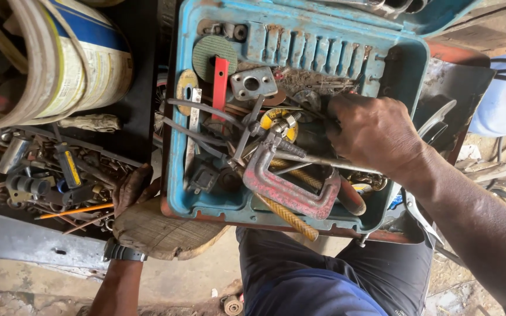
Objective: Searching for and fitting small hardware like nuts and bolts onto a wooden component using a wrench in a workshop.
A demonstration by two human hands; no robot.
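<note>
Hands: two, left hand (133, 188), right hand (375, 133)
Blue toolbox (178, 146): one
Red C-clamp (288, 190): one
Grinding discs: two, green disc (211, 54), yellow disc (185, 83)
Bucket (83, 55): one
Orange pencil (74, 211): one

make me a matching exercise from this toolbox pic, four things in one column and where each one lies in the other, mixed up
Things:
1. red C-clamp
2. green grinding disc
3. right hand
4. left hand

Places:
A. top left corner of the blue toolbox
B. outside the box, at its lower left corner, above a wooden piece
C. front of the box, lying over a yellow ribbed rod
D. inside the box on its right side, among the tools

Pairs: 1-C, 2-A, 3-D, 4-B
</note>
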